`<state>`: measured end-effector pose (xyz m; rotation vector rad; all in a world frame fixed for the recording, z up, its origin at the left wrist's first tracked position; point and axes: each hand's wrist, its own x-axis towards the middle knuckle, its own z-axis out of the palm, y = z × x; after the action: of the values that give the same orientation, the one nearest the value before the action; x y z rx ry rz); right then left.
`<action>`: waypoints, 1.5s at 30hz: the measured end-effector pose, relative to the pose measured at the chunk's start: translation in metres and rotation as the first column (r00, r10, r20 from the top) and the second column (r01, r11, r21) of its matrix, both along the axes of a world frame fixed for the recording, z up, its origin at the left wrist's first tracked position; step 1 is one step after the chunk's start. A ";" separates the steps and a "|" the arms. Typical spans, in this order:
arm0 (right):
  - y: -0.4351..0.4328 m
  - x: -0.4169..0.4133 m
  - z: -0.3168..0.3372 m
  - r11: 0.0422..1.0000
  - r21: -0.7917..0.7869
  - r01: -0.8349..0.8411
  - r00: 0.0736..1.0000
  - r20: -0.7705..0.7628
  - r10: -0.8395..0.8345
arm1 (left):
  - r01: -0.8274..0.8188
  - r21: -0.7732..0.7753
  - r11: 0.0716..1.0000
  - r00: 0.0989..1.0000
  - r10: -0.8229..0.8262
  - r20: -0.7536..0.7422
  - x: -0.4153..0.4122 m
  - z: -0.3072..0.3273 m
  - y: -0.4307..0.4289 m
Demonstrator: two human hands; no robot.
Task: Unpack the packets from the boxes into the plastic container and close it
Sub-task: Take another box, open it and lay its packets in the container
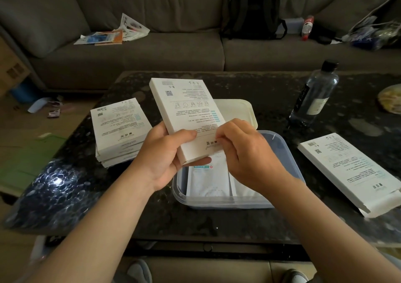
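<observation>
Head view.

Risk: the box (186, 117) is held tilted over the plastic container (217, 203) at frame centre. If its end gives suddenly, packets could slide past the rim. A hard tug may tear the card.

Hands: left hand (167, 159) grips the box's lower left edge. Right hand (245, 152) pinches its lower end; flap or packet, cannot tell.

Box: flat, white, printed side up.

Packets (208, 180): white, lying flat in the container.

Lid (238, 111): off, just behind.

Stack of boxes (119, 128): centre left.
</observation>
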<state>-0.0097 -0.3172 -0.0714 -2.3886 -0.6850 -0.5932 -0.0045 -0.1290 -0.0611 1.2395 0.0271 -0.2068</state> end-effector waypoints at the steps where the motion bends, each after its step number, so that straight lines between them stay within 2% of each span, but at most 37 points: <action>1: 0.000 -0.002 0.001 1.000 0.001 0.001 0.999 -0.033 -0.001 | -0.016 -0.006 1.000 1.000 0.016 -0.001 0.001 0.000 0.001; 5: -0.004 -0.006 0.001 1.000 0.018 0.022 0.988 -0.155 -0.018 | -0.080 -0.071 0.994 0.997 0.079 -0.014 0.004 0.000 0.004; 15: -0.005 -0.007 -0.001 0.997 0.063 -0.037 0.999 0.004 0.037 | -0.125 -0.165 0.978 0.992 0.125 -0.008 0.005 0.000 0.006; 17: -0.004 -0.007 -0.002 0.991 0.136 0.015 1.000 0.020 -0.018 | -0.107 -0.157 0.982 0.994 0.111 0.014 0.005 0.000 0.007; 19: 0.000 -0.006 0.001 0.915 0.366 0.168 0.984 -0.117 -0.134 | -0.075 -0.164 0.984 0.996 0.083 0.041 0.005 -0.001 0.007; 21: 0.006 -0.004 0.007 0.756 0.533 0.379 0.893 -0.425 -0.149 | -0.043 -0.169 0.985 0.996 0.055 0.067 0.005 -0.001 0.008; 23: 0.009 0.001 0.012 0.647 0.551 0.527 0.721 -0.693 0.004 | -0.019 -0.150 0.988 0.994 0.034 0.104 0.005 -0.002 0.007; 25: 0.010 0.003 0.014 0.580 0.595 0.557 0.596 -0.772 0.221 | 0.008 -0.136 0.991 0.992 0.009 0.125 0.004 -0.003 0.006; 28: 0.008 0.002 0.013 0.445 0.737 0.509 0.594 -0.675 0.438 | 0.038 -0.123 0.992 0.992 -0.023 0.125 0.004 -0.006 0.006; 31: 0.006 0.001 0.016 0.393 0.790 0.471 0.629 -0.613 0.478 | 0.036 -0.113 0.993 0.993 -0.023 0.120 0.004 -0.008 0.006; 45: 0.005 0.001 0.014 0.453 0.810 0.373 0.661 -0.574 0.483 | -0.015 -0.083 0.996 0.992 0.025 0.122 0.002 -0.008 0.002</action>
<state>-0.0087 -0.3125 -0.0569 -1.2876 0.0207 0.1671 -0.0024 -0.1266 -0.0686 1.1679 -0.0747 -0.1129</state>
